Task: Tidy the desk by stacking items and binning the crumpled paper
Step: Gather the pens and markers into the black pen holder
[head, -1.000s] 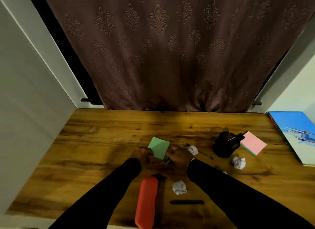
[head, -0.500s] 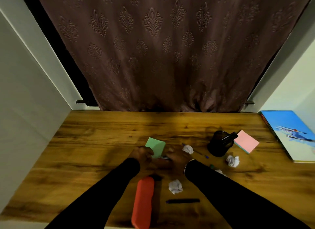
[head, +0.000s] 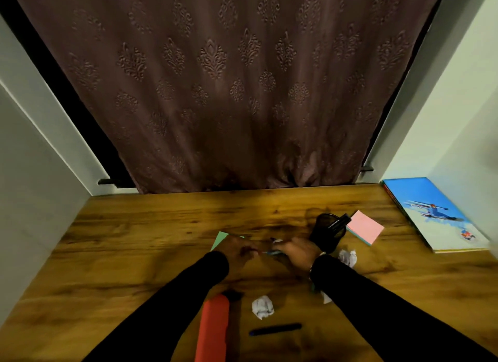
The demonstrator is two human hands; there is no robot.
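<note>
My left hand [head: 239, 249] and my right hand [head: 297, 251] meet low over the middle of the wooden desk [head: 134, 248]. Both pinch a thin blue pen [head: 272, 252] that spans the gap between them. A green sticky pad [head: 220, 239] lies partly under my left hand. Crumpled paper balls lie in front of me [head: 262, 307], right of my right wrist [head: 348, 257] and half hidden under my right sleeve [head: 326, 298]. A further white scrap [head: 277, 241] peeks out above my right fingers.
A black mesh pen cup [head: 327, 231] holding a marker stands just right of my right hand, with a pink sticky pad [head: 365, 227] beyond it. A red pencil case [head: 213, 326] and a black marker [head: 275, 329] lie near the front edge. A blue book [head: 436, 216] rests far right. A curtain hangs behind.
Both hands have shifted right, toward the pen cup, with the blue pen between them. My left hand now covers the green pad's near corner. The view has tilted upward.
</note>
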